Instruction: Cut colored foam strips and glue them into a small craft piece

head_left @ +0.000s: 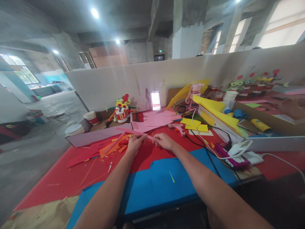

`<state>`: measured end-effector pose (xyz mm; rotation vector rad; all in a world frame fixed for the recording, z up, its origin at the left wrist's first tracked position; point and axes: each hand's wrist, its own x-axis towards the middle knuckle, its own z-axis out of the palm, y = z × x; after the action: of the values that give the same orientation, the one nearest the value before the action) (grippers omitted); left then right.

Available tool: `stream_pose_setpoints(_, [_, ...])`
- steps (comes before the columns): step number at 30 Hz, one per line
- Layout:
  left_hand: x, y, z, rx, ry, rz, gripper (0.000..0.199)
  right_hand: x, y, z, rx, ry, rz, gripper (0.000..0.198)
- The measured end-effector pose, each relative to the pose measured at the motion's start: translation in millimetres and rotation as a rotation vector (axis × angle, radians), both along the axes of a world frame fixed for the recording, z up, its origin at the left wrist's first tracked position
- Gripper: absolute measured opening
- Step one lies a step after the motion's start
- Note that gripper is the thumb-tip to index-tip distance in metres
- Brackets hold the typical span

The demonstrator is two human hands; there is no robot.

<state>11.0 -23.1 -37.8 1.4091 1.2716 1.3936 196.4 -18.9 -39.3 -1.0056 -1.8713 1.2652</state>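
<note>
A narrow pink paper strip point(149, 136) stretches between my two hands above the red-covered table. My left hand point(136, 143) is closed in a pinch on the strip, and the strip's far end runs out to the left beyond it. At the strip's right end, the fingers of my right hand point(163, 142) are pinched on it too. Pink paper sheets point(160, 118) lie just behind my hands. Orange paper scraps point(111, 146) are spread to the left of my left hand. Beyond my right hand rests a pink glue gun point(176, 128).
A blue sheet point(162, 181) covers the near edge. On the right stand a purple power strip point(232, 156) with cables and a box point(269, 143) of paper rolls. A paper-cup figure point(122, 109) sits at back left, before a white partition point(114, 79). Yellow paper pieces point(194, 124) lie nearby.
</note>
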Motion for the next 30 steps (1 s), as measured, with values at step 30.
stream_pose_setpoints(30, [-31, 8, 12.4, -0.005, -0.312, 0.248, 0.035, 42, 25, 4, 0.228, -0.116, -0.23, 0.025])
